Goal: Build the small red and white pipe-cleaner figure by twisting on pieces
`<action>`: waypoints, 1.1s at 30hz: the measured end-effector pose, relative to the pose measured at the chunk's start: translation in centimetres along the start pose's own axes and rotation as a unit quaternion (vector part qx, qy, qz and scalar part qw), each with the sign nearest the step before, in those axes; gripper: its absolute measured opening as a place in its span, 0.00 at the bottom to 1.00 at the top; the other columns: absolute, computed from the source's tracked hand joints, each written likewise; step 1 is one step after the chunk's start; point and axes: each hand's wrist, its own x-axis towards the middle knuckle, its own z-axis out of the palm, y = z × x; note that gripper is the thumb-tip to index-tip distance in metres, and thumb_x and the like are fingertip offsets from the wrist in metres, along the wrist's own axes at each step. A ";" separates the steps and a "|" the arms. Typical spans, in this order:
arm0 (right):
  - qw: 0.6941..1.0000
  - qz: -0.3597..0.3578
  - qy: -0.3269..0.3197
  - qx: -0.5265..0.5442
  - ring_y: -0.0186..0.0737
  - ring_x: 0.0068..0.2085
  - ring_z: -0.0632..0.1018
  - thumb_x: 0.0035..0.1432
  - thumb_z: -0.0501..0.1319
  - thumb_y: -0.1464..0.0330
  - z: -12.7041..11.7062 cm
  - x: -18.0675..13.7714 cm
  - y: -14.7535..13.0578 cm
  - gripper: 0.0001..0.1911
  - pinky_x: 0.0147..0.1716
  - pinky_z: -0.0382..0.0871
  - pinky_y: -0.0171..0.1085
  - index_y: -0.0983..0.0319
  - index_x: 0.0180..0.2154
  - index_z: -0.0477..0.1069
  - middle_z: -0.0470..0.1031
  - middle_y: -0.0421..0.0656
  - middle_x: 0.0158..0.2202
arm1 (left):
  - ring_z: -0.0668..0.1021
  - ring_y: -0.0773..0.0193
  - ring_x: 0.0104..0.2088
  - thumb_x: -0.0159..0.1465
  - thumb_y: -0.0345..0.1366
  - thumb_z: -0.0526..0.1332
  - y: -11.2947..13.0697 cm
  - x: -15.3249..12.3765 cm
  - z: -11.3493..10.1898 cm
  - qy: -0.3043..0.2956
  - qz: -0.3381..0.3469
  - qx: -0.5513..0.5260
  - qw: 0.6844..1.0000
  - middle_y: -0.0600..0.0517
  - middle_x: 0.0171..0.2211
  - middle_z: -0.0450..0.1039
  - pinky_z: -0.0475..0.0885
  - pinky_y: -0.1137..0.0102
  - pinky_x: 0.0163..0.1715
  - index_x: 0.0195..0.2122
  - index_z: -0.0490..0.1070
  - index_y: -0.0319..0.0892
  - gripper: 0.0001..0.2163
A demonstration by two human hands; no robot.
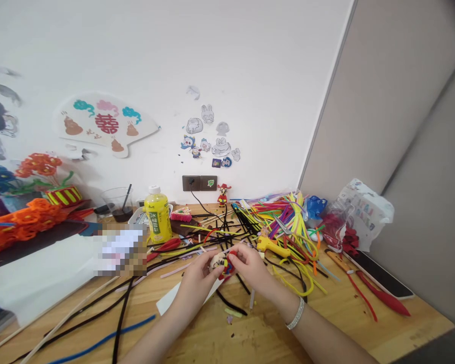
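Note:
A small pipe-cleaner doll [224, 264] with a pale head and a red, blue and yellow body is held between both hands, above the table. My left hand [197, 277] pinches it at the pale head side. On the red body side, the fingers of my right hand [252, 267] are closed on it; a bracelet circles that wrist. Under the hands lies a white paper strip [168, 299], partly covered. Just beyond my right hand is a yellow hot glue gun [273, 246]. A similar finished-looking doll [223, 195] in a red hat stands against the wall.
Coloured pipe cleaners [288, 215] are heaped at the back right, with scissors [282, 224] among them. Black stems cross the wooden table [208, 338]. A yellow bottle [158, 215] and a plastic cup [121, 210] stand back left. Red-handled scissors [382, 294] lie near the right edge.

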 end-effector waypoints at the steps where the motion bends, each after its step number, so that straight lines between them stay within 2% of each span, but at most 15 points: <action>1: 1.000 -0.004 -0.001 -0.003 0.32 0.24 0.68 0.52 0.54 0.63 0.0 0.0 0.0 0.08 0.24 0.64 0.32 0.62 0.27 0.63 0.64 0.37 0.22 | 0.74 0.57 0.38 0.49 0.36 0.60 -0.1 0.0 0.0 -0.001 -0.001 0.001 1.000 0.47 0.37 0.73 0.68 0.64 0.40 0.37 0.69 0.40 0.14; 8: 0.999 -0.025 -0.004 -0.047 0.31 0.25 0.67 0.54 0.52 0.67 0.1 -0.2 0.4 0.07 0.25 0.62 0.31 0.62 0.28 0.65 0.65 0.37 0.24 | 0.74 0.57 0.37 0.50 0.37 0.60 -0.2 -0.1 0.1 -0.007 -0.010 -0.001 1.000 0.48 0.35 0.73 0.68 0.64 0.38 0.37 0.69 0.41 0.13; 12: 0.997 -0.035 0.012 -0.070 0.31 0.26 0.67 0.53 0.53 0.67 0.1 -0.3 -0.1 0.06 0.26 0.62 0.31 0.62 0.27 0.65 0.65 0.37 0.23 | 0.74 0.58 0.36 0.47 0.36 0.62 -0.2 0.0 0.3 -0.003 -0.013 -0.049 0.999 0.49 0.33 0.74 0.68 0.65 0.39 0.34 0.70 0.41 0.12; 17: 0.995 0.039 0.004 0.092 0.34 0.28 0.72 0.52 0.55 0.61 0.0 0.0 -0.7 0.11 0.25 0.66 0.33 0.61 0.35 0.64 0.69 0.40 0.28 | 0.75 0.60 0.37 0.43 0.40 0.65 0.6 0.2 0.3 0.033 -0.078 -0.160 0.983 0.50 0.33 0.74 0.68 0.67 0.39 0.32 0.67 0.41 0.16; 19: 0.991 0.041 -0.013 0.126 0.36 0.31 0.73 0.49 0.58 0.60 0.0 0.2 -0.6 0.14 0.28 0.68 0.35 0.61 0.37 0.64 0.71 0.42 0.31 | 0.75 0.61 0.36 0.43 0.41 0.66 1.0 0.0 0.2 0.053 -0.103 -0.169 0.979 0.51 0.32 0.74 0.68 0.69 0.38 0.32 0.66 0.40 0.16; 23: 0.996 0.000 -0.001 0.089 0.38 0.37 0.73 0.46 0.62 0.64 0.1 0.4 0.1 0.14 0.38 0.67 0.39 0.62 0.37 0.67 0.72 0.43 0.35 | 0.75 0.62 0.32 0.42 0.42 0.67 1.4 -0.4 0.4 0.059 -0.120 -0.171 0.976 0.52 0.28 0.74 0.69 0.70 0.35 0.30 0.68 0.39 0.17; 27: 0.999 -0.003 0.025 0.040 0.37 0.34 0.73 0.48 0.60 0.66 -0.4 0.8 0.5 0.11 0.36 0.67 0.38 0.64 0.35 0.69 0.73 0.43 0.32 | 0.75 0.64 0.31 0.44 0.44 0.66 1.0 -0.5 0.6 0.022 -0.140 -0.208 0.968 0.53 0.27 0.73 0.70 0.68 0.36 0.28 0.69 0.39 0.15; 30: 1.000 -0.012 0.012 0.017 0.36 0.34 0.73 0.49 0.59 0.66 -0.9 0.9 0.3 0.11 0.36 0.66 0.37 0.63 0.36 0.70 0.73 0.43 0.33 | 0.74 0.65 0.30 0.47 0.45 0.64 0.8 -0.5 0.5 0.011 -0.164 -0.227 0.960 0.54 0.27 0.72 0.71 0.67 0.37 0.27 0.70 0.39 0.13; 33: 1.000 -0.016 -0.005 0.008 0.37 0.34 0.73 0.49 0.59 0.65 -1.2 0.9 0.1 0.12 0.35 0.66 0.37 0.63 0.36 0.70 0.73 0.42 0.33 | 0.74 0.66 0.26 0.48 0.43 0.64 0.8 -0.6 0.3 0.006 -0.163 -0.203 0.965 0.54 0.23 0.71 0.72 0.68 0.33 0.26 0.71 0.39 0.12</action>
